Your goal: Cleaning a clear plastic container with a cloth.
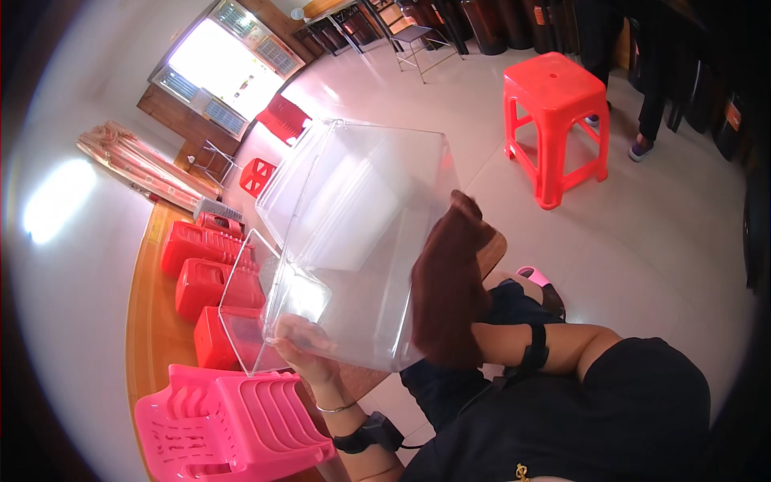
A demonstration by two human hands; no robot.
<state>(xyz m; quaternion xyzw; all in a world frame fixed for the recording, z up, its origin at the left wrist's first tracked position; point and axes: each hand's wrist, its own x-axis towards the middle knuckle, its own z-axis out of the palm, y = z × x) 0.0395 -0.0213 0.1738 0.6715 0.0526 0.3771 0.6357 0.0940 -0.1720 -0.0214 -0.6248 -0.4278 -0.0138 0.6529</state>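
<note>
A large clear plastic box [361, 241] is held up before me, tilted. It has a rim and a clear flap or second part [250, 301] at its left side. My left hand [304, 346] grips the box's lower left corner, fingers partly seen through the plastic. A dark brown cloth [449, 289] covers my right hand and lies against the box's right side; the hand's fingers are hidden under it. A whitish, boxy shape shows through the clear walls; I cannot tell whether it is a part of the box.
A brown tabletop or seat edge [494, 250] shows behind the cloth. Pink plastic chairs [241, 422] are stacked at lower left, with red stools [211, 283] beyond. A red stool [554, 84] stands on the floor at upper right, near another person's legs [653, 114]. Dark bins line the wall.
</note>
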